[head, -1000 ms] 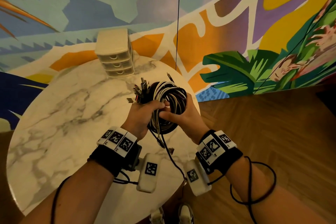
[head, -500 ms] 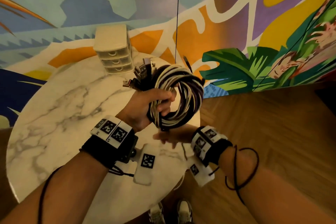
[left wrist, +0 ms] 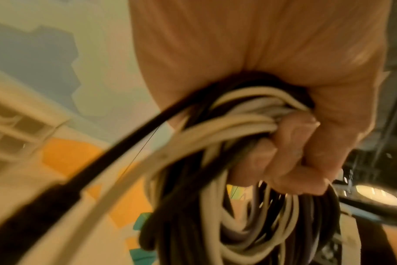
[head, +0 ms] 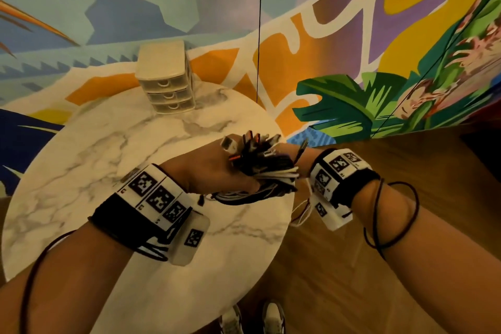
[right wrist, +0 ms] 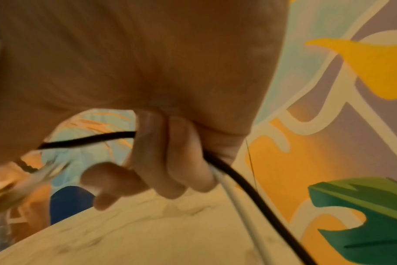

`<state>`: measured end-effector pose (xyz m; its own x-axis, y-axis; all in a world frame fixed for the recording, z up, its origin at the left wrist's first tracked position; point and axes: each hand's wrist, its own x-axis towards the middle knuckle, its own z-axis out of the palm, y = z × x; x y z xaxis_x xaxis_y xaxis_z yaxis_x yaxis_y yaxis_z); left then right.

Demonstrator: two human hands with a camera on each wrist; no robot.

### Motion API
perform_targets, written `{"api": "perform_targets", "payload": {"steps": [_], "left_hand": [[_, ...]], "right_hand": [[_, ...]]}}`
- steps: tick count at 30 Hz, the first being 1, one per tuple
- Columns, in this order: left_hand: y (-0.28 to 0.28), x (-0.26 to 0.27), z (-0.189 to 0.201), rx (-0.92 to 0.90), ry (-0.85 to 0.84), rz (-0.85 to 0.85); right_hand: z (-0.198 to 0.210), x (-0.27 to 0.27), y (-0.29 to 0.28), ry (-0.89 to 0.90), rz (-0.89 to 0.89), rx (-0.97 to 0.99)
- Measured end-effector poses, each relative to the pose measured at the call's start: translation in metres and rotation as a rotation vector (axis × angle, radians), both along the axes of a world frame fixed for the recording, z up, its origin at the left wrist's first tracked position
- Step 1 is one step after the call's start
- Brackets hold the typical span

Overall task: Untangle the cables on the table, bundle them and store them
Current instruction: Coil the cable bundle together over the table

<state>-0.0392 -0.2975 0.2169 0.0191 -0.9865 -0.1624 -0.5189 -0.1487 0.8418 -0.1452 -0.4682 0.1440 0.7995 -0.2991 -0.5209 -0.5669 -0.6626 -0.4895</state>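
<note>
One small cream drawer unit stands at the far edge of the round marble desk; it has three drawers, all closed, and what they hold cannot be seen; one coiled bundle of black and white cables is held in the air over the desk's right edge, its cluster of plugs fanned upward; the number of cables in it cannot be counted; the left hand has its grip wrapped tight round the coil, fingers curled through the loops in the left wrist view; the right hand, mostly hidden behind the bundle from the head view, has its grip closed on two loose strands, one black strand and one white strand, trailing down from its curled fingers
</note>
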Motion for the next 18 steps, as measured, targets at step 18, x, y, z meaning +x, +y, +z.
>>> {"api": "perform_targets", "payload": {"steps": [18], "left_hand": [[-0.040,0.008,-0.081,-0.136,0.055,0.796]], "right_hand": [[0.021,0.019,0.045,-0.676,-0.431,0.158]]}}
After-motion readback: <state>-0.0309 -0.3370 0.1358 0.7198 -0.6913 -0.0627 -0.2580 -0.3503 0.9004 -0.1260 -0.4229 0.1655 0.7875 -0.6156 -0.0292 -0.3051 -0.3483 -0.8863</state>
